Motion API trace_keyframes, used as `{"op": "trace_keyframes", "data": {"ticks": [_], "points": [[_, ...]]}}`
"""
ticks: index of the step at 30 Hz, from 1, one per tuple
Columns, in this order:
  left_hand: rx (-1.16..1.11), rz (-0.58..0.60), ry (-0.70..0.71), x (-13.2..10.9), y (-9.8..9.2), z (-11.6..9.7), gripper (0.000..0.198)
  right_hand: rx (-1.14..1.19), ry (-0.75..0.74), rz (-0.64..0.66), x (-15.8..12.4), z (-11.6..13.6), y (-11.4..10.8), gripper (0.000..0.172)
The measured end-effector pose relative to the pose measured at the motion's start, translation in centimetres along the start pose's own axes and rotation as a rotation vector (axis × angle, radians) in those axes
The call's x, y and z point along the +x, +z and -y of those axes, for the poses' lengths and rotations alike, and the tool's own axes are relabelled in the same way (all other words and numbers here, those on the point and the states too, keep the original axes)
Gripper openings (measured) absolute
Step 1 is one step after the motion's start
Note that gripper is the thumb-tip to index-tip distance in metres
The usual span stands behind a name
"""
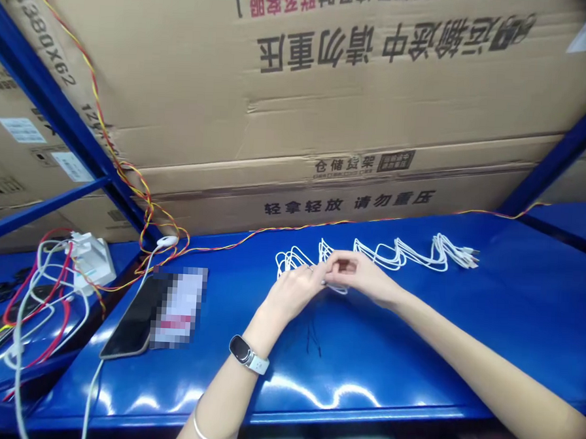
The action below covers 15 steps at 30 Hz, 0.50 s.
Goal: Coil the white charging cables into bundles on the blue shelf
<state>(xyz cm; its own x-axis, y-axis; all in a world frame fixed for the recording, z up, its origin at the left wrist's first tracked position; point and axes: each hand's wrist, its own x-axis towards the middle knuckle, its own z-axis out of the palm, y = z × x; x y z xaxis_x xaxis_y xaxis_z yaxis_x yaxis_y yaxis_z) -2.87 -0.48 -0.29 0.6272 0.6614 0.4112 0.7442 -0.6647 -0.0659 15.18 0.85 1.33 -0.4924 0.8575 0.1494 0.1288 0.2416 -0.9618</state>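
We can't tell if our left hand and right hand grip anything. Thin white plastic cables just past them look light, bendy; hold mid-bundle.

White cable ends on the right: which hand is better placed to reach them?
Probably the right hand: it is nearer the white cable ends, while the left hand sits farther left.
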Motion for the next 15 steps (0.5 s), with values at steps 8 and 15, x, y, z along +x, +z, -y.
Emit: {"op": "trace_keyframes", "data": {"ticks": [8,15], "points": [[0.148,-0.28,0.248,-0.58,0.81,-0.09,0.028,0.643,0.426,0.118,-0.21,-0.93,0.07,0.037],[0.065,-0.21,0.154,-0.34,0.15,-0.47,0.024,0.706,0.463,-0.055,-0.45,-0.68,0.76,0.043]]}}
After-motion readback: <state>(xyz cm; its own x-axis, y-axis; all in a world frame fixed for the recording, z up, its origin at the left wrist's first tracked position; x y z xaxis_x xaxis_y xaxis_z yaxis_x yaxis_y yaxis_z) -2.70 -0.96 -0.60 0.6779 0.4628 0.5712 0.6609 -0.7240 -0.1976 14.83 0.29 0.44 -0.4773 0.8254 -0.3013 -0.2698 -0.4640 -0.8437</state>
